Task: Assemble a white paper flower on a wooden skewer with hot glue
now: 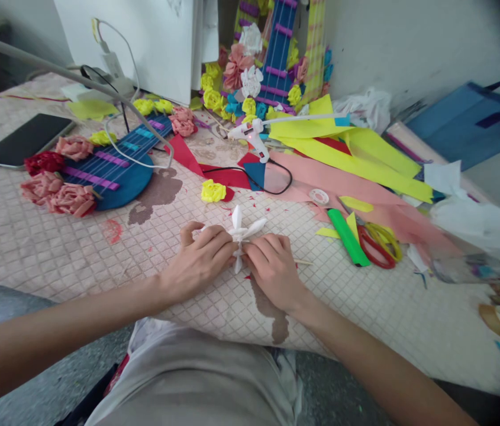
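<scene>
A small white paper flower [241, 232] with pointed petals sits between both hands near the front of the patterned mat [32, 236]. My left hand [199, 261] pinches its left side with closed fingers. My right hand [271, 267] grips its right side, fingers curled, and a thin wooden stick [303, 261] pokes out to the right from under that hand.
A white glue gun [252, 135] with a black cord lies behind the flower. Red-handled scissors [376, 242] and a green marker [348, 238] lie right. Coloured paper sheets [356, 154], a yellow paper rose [213, 191], a blue guitar-shaped craft [116, 165] with pink roses and a phone [23, 139] lie around.
</scene>
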A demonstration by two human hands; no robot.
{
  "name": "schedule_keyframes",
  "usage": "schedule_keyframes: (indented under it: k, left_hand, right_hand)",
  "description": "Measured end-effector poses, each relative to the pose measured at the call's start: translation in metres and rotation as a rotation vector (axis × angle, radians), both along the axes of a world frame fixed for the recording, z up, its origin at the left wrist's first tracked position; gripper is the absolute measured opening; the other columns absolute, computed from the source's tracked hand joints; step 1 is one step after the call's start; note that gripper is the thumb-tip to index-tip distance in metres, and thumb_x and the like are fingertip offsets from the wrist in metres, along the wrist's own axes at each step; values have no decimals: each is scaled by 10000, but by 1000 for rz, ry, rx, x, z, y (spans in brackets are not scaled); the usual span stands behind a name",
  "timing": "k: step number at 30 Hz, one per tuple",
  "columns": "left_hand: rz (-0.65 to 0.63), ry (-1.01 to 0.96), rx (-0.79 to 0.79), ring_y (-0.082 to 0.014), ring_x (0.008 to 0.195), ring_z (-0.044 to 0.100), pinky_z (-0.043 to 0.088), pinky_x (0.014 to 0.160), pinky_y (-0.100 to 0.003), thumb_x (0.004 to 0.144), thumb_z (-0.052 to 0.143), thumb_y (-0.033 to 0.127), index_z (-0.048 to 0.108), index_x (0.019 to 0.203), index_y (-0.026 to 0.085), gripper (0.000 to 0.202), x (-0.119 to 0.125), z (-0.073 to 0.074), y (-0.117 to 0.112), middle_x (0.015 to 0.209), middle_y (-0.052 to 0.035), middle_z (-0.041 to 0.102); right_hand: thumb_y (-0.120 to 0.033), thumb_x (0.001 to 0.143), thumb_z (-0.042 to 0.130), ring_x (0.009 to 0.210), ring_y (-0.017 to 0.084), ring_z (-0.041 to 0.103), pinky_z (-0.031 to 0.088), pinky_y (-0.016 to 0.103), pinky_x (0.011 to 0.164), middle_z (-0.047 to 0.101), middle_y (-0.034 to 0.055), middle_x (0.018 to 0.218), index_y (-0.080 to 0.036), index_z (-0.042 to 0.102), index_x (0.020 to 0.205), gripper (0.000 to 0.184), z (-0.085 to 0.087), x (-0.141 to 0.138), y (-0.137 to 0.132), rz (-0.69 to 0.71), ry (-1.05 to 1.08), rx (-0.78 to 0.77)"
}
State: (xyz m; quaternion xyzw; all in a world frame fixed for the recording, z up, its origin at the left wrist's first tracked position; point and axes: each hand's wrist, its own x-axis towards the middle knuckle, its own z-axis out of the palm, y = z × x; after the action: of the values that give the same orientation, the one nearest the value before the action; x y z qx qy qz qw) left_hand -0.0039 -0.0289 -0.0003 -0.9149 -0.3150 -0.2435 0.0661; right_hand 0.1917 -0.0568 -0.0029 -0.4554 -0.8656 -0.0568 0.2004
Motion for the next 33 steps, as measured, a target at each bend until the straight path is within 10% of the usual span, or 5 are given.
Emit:
schedule_keyframes:
  k: [21, 33]
  left_hand:
    - [-17, -16, -54, -228, 971, 517, 288, 892, -451, 950, 439, 171, 574, 931, 173, 136, 2, 3, -2, 904, -44, 644]
    - [52, -70, -104, -225, 982, 511, 265, 874, -445, 946, 477, 218, 577, 925, 197, 105, 3, 6, -2, 913, -31, 639]
  right_hand:
    - [-407, 855, 539, 780, 205, 459, 287, 375, 688, 568, 37, 687, -198, 525, 650, 294, 6, -12, -12, -52, 54, 21]
    - [-234, 883, 533, 825, 188, 490, 304, 356, 734, 608, 18, 746, -186, 550, 722, 169, 5, -22, -24, -108, 127, -95]
